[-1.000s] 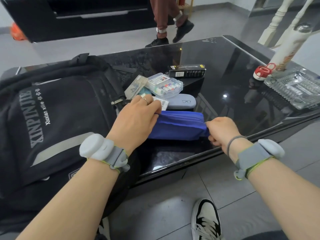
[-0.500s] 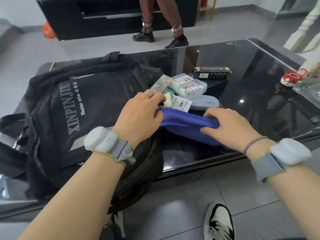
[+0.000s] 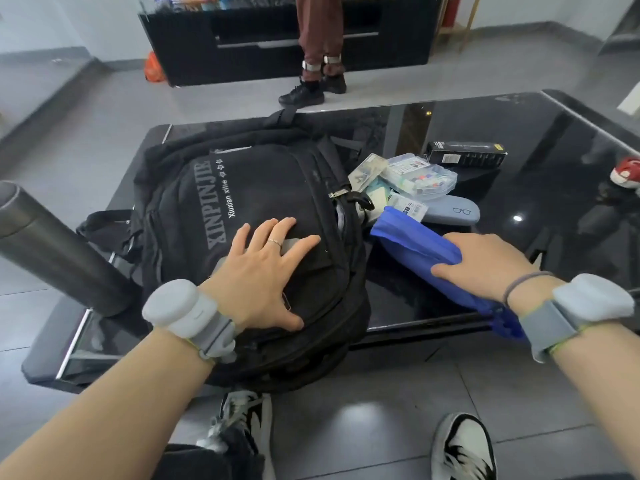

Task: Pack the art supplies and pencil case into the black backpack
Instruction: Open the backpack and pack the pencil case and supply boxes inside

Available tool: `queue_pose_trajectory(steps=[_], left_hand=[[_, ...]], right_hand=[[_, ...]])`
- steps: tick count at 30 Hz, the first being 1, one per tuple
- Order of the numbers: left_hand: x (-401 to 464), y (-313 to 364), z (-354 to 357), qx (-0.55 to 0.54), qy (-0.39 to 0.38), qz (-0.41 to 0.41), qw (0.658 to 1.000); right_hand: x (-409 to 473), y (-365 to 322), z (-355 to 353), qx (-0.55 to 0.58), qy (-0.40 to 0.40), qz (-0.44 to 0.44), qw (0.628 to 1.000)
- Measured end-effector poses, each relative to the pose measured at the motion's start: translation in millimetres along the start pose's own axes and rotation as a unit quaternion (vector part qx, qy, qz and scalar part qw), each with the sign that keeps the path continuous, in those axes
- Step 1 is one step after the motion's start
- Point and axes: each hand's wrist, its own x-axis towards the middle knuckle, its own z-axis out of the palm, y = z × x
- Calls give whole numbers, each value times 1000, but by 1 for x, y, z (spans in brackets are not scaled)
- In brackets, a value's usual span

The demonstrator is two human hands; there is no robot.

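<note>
The black backpack (image 3: 263, 188) lies flat on the glossy black table (image 3: 554, 140), printed front up. My left hand (image 3: 259, 271) rests palm down on its front, fingers spread, holding nothing. My right hand (image 3: 485, 265) grips the blue pencil case (image 3: 408, 237), which is lifted and tilted, its far end pointing at the backpack's side zipper (image 3: 341, 202). Just beyond lie a clear marker box (image 3: 422, 176), a clear packet (image 3: 367, 169), a small labelled pack (image 3: 410, 209), a grey-blue glasses case (image 3: 453, 213) and a black box (image 3: 467, 155).
A dark cylindrical bottle (image 3: 59, 251) stands at the table's left front. A red and white object (image 3: 627, 173) sits at the right edge. A person's legs (image 3: 318, 46) stand beyond the table before a black cabinet (image 3: 277, 32). My shoes (image 3: 464, 445) are below.
My left hand let go of the pencil case's end and moved left onto the backpack's front, fingers spread. My right hand slid along the case, gripped it and raised its near end.
</note>
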Motion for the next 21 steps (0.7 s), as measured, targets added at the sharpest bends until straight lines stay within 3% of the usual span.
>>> queue_pose_trajectory(steps=[4, 9, 12, 15, 18, 21], left_hand=[[-19, 1, 1, 66, -13, 7, 998], [-28, 13, -1, 83, 24, 8, 996], [-26, 2, -12, 48, 131, 13, 990], [-33, -22, -32, 19, 242, -43, 969], [-39, -46, -51, -15, 326, -81, 942], [-42, -56, -72, -61, 408, -125, 903]], right_hand=[[-7, -20, -6, 55, -3, 21, 998], [-18, -36, -23, 236, 20, 56, 970], [-32, -45, -31, 431, 12, 92, 897], [-52, -52, -41, 568, -58, 92, 816], [-71, -61, -53, 634, -161, 62, 754], [-82, -68, -62, 656, -209, 38, 725]])
